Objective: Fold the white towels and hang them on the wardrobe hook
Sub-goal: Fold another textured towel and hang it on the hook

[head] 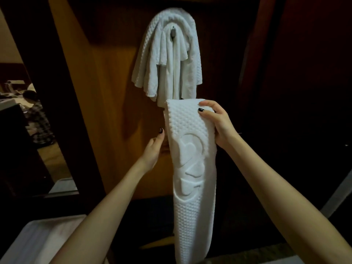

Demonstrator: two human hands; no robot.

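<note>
right hand (217, 122) grips the upper right corner of a folded towel (192, 168), thumb pressed flat on the front and fingers curled round the edge behind it. left hand (154, 149) sits at the towel's left edge, thumb raised and apart from the cloth. its fingers run behind the fold, so i cannot tell whether they hold it or only touch it. both thumbnails are painted dark.

the towel is white, folded into a long narrow strip that hangs straight down from the right hand, its top edge rolled over in a soft curve. its weave is a raised dotted waffle at top and bottom, with a smooth middle band embossed with curved, heart-like shapes.

just above it, hung towels (167, 63) drape over a small metal hook (173, 32). they are also white. the outer one has the same dotted texture, and the inner ones are plainer and fall in loose vertical pleats with uneven lower ends. the held towel's top edge overlaps their lower tips.

the hook is fixed to a smooth, orange-brown wooden wardrobe (106, 92) panel. to the far left, dimly lit, a person (38, 119) in a checked shirt is seen. a pale, flat white surface (38, 241) shows at the lower left corner.
</note>
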